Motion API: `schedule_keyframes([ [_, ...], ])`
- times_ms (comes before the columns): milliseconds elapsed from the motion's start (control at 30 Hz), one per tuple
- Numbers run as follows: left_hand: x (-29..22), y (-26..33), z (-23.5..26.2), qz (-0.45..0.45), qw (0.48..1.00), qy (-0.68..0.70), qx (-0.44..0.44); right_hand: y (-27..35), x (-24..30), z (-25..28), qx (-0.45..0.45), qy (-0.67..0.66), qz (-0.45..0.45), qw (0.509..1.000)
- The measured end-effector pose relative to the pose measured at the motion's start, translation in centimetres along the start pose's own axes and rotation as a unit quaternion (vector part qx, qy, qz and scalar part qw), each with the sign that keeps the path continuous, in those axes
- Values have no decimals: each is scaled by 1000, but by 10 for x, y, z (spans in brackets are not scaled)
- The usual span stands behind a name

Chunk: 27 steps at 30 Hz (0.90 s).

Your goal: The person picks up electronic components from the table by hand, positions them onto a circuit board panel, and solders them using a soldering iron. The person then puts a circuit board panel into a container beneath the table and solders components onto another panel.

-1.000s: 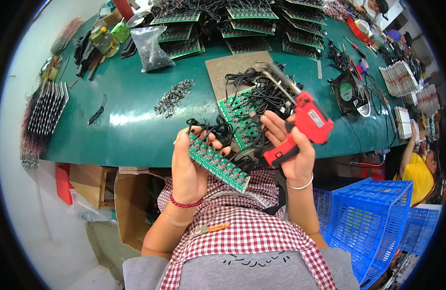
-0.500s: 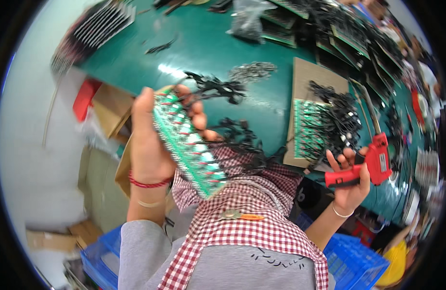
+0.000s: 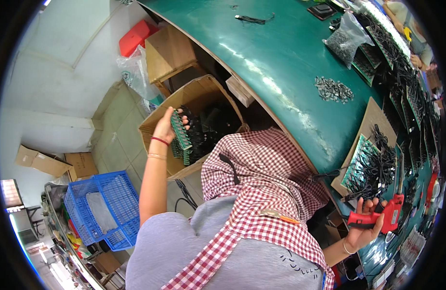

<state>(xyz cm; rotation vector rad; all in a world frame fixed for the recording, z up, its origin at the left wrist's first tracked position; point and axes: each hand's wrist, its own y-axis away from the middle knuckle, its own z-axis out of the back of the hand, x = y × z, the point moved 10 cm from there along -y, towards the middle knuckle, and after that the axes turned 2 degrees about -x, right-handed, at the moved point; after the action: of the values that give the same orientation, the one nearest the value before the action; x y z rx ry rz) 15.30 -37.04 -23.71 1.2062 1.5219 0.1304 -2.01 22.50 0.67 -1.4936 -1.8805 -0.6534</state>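
My left hand (image 3: 166, 126) grips a long green circuit board (image 3: 181, 133) by its edge, holding it over an open cardboard box (image 3: 158, 121). Black cables and another strip of green board lie in the box, partly hidden by the held board. Over the right edge of the green-topped table, my right hand (image 3: 364, 233) is closed around the handle of a red soldering gun (image 3: 391, 213), whose long tip points away from me. Beside that tool, a green circuit board panel (image 3: 358, 162) with bundled black cables (image 3: 381, 166) rests on a brown board (image 3: 378, 118).
On the green table (image 3: 281, 53) are a pile of small metal parts (image 3: 333, 90), a bag of parts (image 3: 347, 41) and a loose black cable (image 3: 254, 20). Racked boards with cables line the far right. A wooden stool (image 3: 170, 53) and blue crates (image 3: 103, 208) stand at left.
My left hand has carried the circuit board from in front of me to the cardboard box at left. The view has swung left. My right hand still holds the soldering gun.
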Motion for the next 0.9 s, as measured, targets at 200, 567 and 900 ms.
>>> schedule_keyframes([
  [200, 34, -53, 68, 69, 996, 40, -32, 12, 11, 15, -102, 52, 34, 993],
  [567, -28, 59, -177, -431, 828, -357, 36, 5, 18, 19, -88, 26, 38, 995],
  [900, 130, 205, -411, -329, 675, -531, 393, 41, 28, 25, -158, -34, 106, 981],
])
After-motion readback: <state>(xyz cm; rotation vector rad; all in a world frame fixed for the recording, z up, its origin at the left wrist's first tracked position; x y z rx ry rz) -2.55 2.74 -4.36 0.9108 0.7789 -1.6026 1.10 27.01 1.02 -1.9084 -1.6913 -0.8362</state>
